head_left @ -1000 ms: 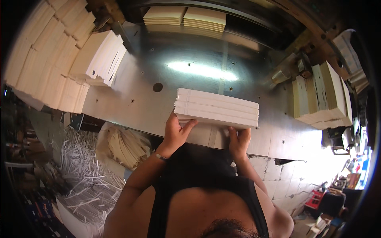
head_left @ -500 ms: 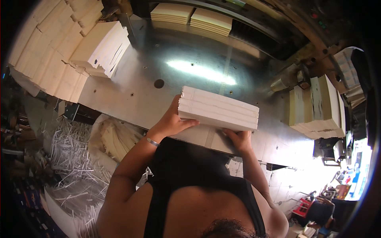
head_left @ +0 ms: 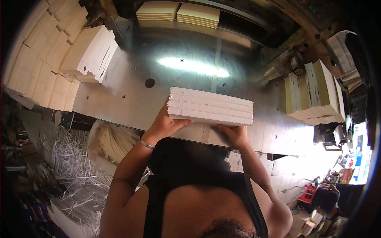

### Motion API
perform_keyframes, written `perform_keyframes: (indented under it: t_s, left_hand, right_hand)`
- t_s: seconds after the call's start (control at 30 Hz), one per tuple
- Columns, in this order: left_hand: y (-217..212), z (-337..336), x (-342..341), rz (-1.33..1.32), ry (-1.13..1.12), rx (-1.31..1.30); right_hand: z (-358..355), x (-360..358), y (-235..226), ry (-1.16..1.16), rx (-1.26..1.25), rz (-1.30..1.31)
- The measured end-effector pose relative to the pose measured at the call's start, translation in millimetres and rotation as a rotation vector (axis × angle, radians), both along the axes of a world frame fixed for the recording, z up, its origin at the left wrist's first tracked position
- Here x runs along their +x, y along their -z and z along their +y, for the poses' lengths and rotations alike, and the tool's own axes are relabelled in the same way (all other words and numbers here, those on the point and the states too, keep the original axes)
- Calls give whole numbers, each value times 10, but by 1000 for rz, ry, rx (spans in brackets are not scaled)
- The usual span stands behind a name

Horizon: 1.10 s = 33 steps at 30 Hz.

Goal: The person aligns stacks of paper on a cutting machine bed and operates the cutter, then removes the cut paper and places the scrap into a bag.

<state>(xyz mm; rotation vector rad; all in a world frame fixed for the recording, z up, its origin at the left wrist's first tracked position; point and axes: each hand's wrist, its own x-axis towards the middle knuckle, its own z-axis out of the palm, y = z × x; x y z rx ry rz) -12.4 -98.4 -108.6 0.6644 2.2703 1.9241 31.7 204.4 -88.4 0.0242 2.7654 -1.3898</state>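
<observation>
A stack of white book blocks (head_left: 210, 106) is held between my two hands over the near part of a metal table (head_left: 119, 85). My left hand (head_left: 163, 123) grips its left end, the thumb along the near lower side and the other fingers mostly hidden behind it. At the right end, my right hand (head_left: 235, 134) holds the stack from below and the near side, its thumb pointing left and its other fingers largely out of sight. The block edges look uneven at the left end.
Tall piles of cream paper blocks (head_left: 37, 73) and a separate stack (head_left: 85, 51) stand at the left. More blocks are at the right (head_left: 317, 93), beside a metal cup (head_left: 274, 72). Two low stacks (head_left: 197, 15) lie at the back. Paper shreds (head_left: 75, 158) heap below left.
The whole view has shifted slightly, with the table features sliding left. Both hands keep hold of the book blocks, which stay over about the same part of the table.
</observation>
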Motion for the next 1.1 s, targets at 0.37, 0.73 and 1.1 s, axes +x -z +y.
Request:
perform_keyframes:
  t_s: [0.37,0.73,1.1]
  left_hand:
    - [99,-17,3,35,11,-7]
    - [144,-51,-12,284,52,-153]
    - [196,-55,-15,171,38,-69]
  right_hand:
    - [50,30,77,-58,-64,146]
    - [71,40,184,-99,-77,152]
    - [113,12,277,-130,-54,168]
